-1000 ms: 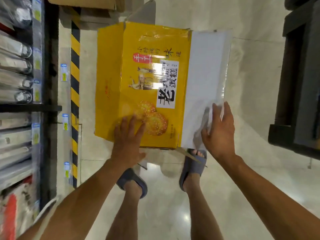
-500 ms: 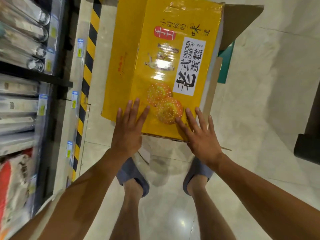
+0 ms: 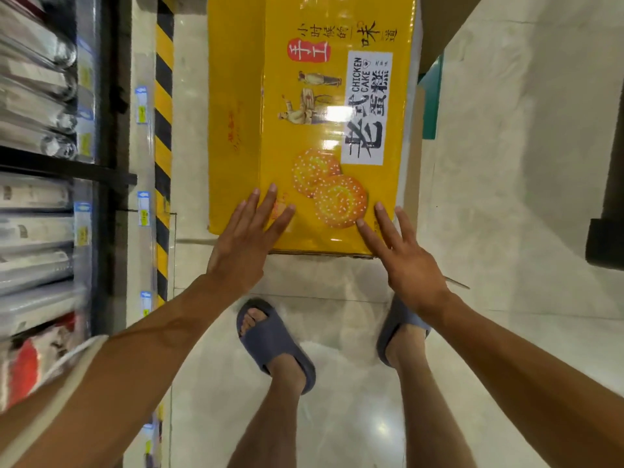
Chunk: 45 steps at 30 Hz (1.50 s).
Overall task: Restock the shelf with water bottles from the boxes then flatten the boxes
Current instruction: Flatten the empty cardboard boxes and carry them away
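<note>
On the glossy yellow cardboard box [image 3: 304,130] in front of you, a white label panel [image 3: 366,108] reads "CHICKEN CAKE" beside large black Chinese characters.

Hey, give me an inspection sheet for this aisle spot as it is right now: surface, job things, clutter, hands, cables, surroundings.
Surface: glossy pale tiled floor; black-and-yellow hazard stripe along the foot of the shelf.
Job's things: yellow cake box lying on the floor, printed side up; clear bottles on the shelf, blurred.
Clutter: brown cardboard and a green piece past the box's right edge.
Hands: left hand and right hand with fingers straight on the box's near end, holding nothing.
Cables: nothing seen.
Surroundings: shelf at left with price tags; dark furniture at right; the person's grey slippers.
</note>
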### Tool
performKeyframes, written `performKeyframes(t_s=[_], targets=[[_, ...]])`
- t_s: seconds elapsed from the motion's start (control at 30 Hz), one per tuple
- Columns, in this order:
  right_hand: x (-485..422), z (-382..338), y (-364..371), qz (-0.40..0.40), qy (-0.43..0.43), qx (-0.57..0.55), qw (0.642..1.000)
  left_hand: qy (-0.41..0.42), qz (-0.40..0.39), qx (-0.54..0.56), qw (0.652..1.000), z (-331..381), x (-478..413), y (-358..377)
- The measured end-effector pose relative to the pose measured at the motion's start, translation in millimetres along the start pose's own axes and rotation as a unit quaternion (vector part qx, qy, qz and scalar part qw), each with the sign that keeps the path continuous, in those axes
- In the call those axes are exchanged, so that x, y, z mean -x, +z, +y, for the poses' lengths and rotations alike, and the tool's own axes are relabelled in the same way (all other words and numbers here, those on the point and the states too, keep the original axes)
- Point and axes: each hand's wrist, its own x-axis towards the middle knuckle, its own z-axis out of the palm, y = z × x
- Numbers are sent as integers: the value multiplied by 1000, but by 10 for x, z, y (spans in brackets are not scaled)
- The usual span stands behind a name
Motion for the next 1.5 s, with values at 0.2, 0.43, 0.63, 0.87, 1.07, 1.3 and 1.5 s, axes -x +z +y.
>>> performKeyframes(t_s=[0.2, 0.43, 0.63, 0.87, 1.07, 1.3, 1.5], targets=[[391, -42, 48, -12, 34, 0, 999, 35, 23, -3, 999, 182, 184, 154], [752, -69, 356, 42, -17, 64, 997, 22, 91, 15, 996, 604, 574, 565], [925, -31, 654, 64, -95, 108, 988, 24, 109, 48, 993, 861, 959, 967], [1378, 42, 1477, 65, -119, 86, 987, 11, 88, 73, 993, 1409, 1363, 1567], [1494, 202, 2184, 27, -105, 99, 989, 26, 37, 85, 995, 1675, 1393, 2343], [1345, 202, 2951, -32, -83, 55, 994, 26, -47, 113, 992, 1756, 1339, 3067], [1440, 123, 2870, -53, -50, 36, 997, 14, -140, 217, 966, 1573, 1315, 2765]])
